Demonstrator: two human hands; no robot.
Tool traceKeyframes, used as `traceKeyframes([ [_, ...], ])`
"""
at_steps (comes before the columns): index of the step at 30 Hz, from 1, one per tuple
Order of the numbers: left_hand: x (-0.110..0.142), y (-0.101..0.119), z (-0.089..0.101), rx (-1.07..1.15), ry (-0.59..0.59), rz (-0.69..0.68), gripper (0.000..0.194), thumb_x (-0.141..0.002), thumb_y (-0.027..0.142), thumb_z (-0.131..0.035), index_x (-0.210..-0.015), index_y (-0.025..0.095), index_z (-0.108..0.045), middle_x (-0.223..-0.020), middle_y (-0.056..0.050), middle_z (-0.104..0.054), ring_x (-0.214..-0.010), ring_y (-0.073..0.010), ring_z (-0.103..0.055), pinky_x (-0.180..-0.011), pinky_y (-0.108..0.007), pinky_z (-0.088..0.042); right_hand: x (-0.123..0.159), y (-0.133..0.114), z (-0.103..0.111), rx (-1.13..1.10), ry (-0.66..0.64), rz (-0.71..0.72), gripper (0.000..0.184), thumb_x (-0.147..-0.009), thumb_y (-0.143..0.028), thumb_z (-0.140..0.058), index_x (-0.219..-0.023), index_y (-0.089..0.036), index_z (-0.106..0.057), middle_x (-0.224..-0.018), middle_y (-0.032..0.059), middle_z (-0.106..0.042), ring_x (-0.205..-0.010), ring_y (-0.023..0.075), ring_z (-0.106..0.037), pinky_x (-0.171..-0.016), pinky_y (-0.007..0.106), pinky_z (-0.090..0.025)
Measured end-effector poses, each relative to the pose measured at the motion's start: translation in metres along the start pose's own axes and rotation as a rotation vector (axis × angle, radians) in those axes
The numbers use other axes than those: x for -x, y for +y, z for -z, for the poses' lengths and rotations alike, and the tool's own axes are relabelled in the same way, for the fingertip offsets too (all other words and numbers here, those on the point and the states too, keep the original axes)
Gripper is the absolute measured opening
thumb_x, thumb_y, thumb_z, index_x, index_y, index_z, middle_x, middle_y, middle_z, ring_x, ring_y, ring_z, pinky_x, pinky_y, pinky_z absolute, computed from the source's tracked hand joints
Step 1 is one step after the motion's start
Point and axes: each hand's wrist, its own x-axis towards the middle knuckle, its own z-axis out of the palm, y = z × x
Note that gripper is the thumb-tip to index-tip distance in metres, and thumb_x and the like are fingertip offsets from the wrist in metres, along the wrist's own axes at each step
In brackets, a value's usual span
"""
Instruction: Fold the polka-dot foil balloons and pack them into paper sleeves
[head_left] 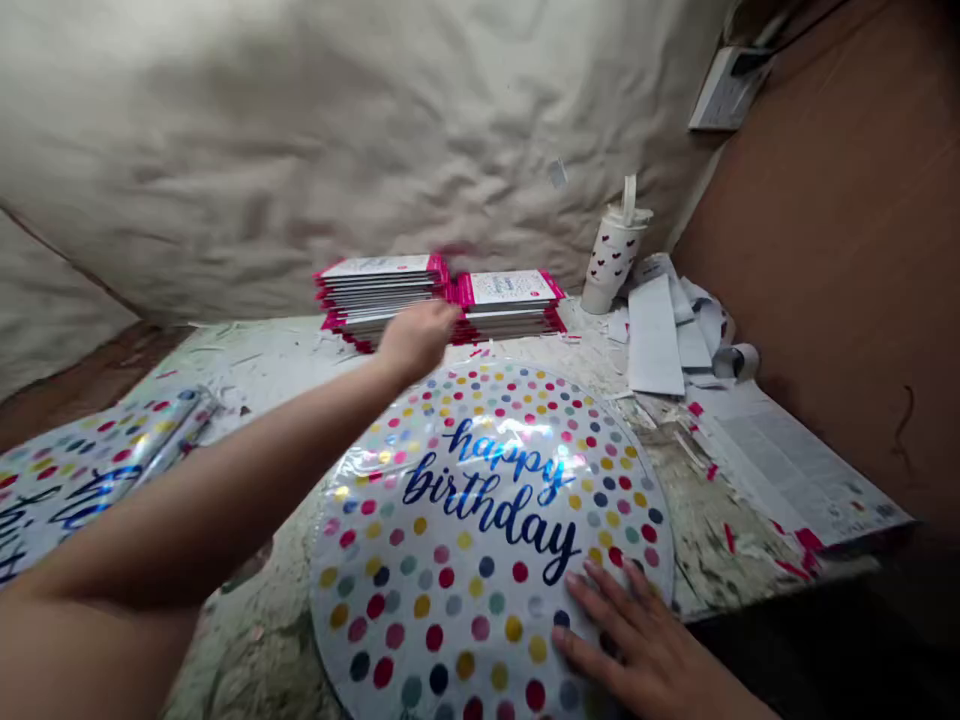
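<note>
My right hand (pixel 630 640) lies with its fingers spread on a round, clear-wrapped foil balloon (pixel 450 560). The balloon is white with coloured dots and blue "happy birthday" lettering, flat on the table. Across the table reaches my left hand (pixel 420 338), closed and somewhat blurred, in front of two stacks of pink-edged packets. The left stack (pixel 382 290) is taller than the right stack (pixel 511 292). Between and just above them shows a pink smear (pixel 456 250); whether my left fingers hold it is hidden.
A second dotted foil piece (pixel 82 460) lies at the left, partly behind my forearm. At the back right stands a white tumbler (pixel 616 255) with dark hearts, beside white paper strips (pixel 656 335). A printed sheet (pixel 795 460) and pink scraps (pixel 806 540) lie near the right edge.
</note>
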Motion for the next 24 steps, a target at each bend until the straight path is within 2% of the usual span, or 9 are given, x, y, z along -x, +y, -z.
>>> traceKeyframes([
  [3,0.088,0.084,-0.056,0.107,-0.168,-0.196,0.012,-0.078,0.019,-0.050,-0.071,0.015,-0.060,-0.073,-0.007,-0.064,-0.065,-0.0187,-0.059,-0.060,-0.030,-0.048,0.007,-0.010,-0.003,-0.196,0.020,-0.008,0.036,-0.087,-0.013,-0.040,-0.118,-0.016,-0.057,-0.115,0.0084,-0.064,-0.107,0.0227,-0.059,-0.105,0.046,-0.032],
  [5,0.140,0.124,-0.078,0.258,-0.215,-0.421,0.023,-0.075,0.041,-0.057,-0.076,0.018,-0.059,-0.074,-0.004,-0.063,-0.062,-0.0169,-0.057,-0.056,-0.027,-0.048,0.010,-0.015,-0.004,-0.348,0.047,-0.115,0.037,-0.086,-0.009,-0.037,-0.117,-0.010,-0.056,-0.115,0.0107,-0.063,-0.109,0.0204,-0.057,-0.097,0.036,-0.044],
  [6,0.162,0.138,-0.084,0.295,-0.185,-0.451,0.028,-0.076,0.045,-0.055,-0.078,0.018,-0.059,-0.077,-0.005,-0.063,-0.065,-0.0183,-0.057,-0.057,-0.028,-0.048,0.010,-0.017,-0.005,-0.422,0.065,-0.194,0.038,-0.085,-0.007,-0.036,-0.118,-0.009,-0.054,-0.115,0.0116,-0.063,-0.110,0.0189,-0.057,-0.094,0.033,-0.047],
  [9,0.201,0.153,-0.086,0.374,-0.126,-0.314,0.019,-0.085,0.021,-0.040,-0.082,0.017,-0.059,-0.079,-0.007,-0.063,-0.070,-0.0178,-0.058,-0.063,-0.028,-0.048,0.008,-0.022,-0.005,-0.552,0.107,-0.348,0.044,-0.081,-0.002,-0.035,-0.121,-0.009,-0.051,-0.115,0.0116,-0.063,-0.111,0.0162,-0.056,-0.092,0.030,-0.050],
  [14,0.207,0.142,-0.077,0.595,-0.277,-0.126,0.025,-0.083,0.014,-0.038,-0.082,0.019,-0.062,-0.082,-0.005,-0.064,-0.075,-0.0159,-0.059,-0.068,-0.025,-0.045,0.006,-0.028,-0.004,-0.603,0.068,-0.340,0.044,-0.081,-0.003,-0.037,-0.121,-0.013,-0.053,-0.117,0.0105,-0.062,-0.111,0.0193,-0.056,-0.093,0.036,-0.049],
  [17,0.195,0.132,-0.084,0.763,-0.374,0.021,0.012,-0.076,0.019,-0.051,-0.071,0.017,-0.061,-0.073,-0.001,-0.061,-0.070,-0.0144,-0.056,-0.061,-0.022,-0.040,0.009,-0.022,0.001,-0.697,-0.014,-0.364,0.045,-0.081,-0.004,-0.038,-0.121,-0.017,-0.055,-0.119,0.0086,-0.061,-0.112,0.0188,-0.056,-0.096,0.037,-0.045],
  [20,0.180,0.114,-0.096,1.121,-0.615,0.174,0.022,-0.069,0.037,-0.063,-0.066,0.016,-0.059,-0.058,0.004,-0.051,-0.055,-0.0097,-0.046,-0.050,-0.019,-0.032,0.006,-0.004,0.016,-0.917,-0.251,-0.438,0.041,-0.080,-0.020,-0.056,-0.121,-0.022,-0.056,-0.120,0.0061,-0.060,-0.112,0.0204,-0.055,-0.098,0.034,-0.043],
  [21,0.175,0.107,-0.099,1.229,-0.691,0.191,0.027,-0.068,0.042,-0.064,-0.066,0.015,-0.059,-0.054,0.005,-0.048,-0.051,-0.0086,-0.042,-0.048,-0.019,-0.030,0.001,0.004,0.022,-0.991,-0.350,-0.472,0.048,-0.075,-0.030,-0.065,-0.122,-0.023,-0.056,-0.121,0.0057,-0.060,-0.111,0.0221,-0.056,-0.097,0.034,-0.043],
  [24,0.162,0.095,-0.103,1.363,-0.730,0.213,0.032,-0.064,0.046,-0.066,-0.068,0.015,-0.058,-0.053,0.005,-0.048,-0.049,-0.0080,-0.039,-0.048,-0.020,-0.029,-0.025,0.019,0.037,-1.108,-0.575,-0.523,0.075,-0.059,-0.053,-0.073,-0.125,-0.025,-0.053,-0.122,0.0059,-0.059,-0.108,0.0261,-0.056,-0.092,0.033,-0.044],
])
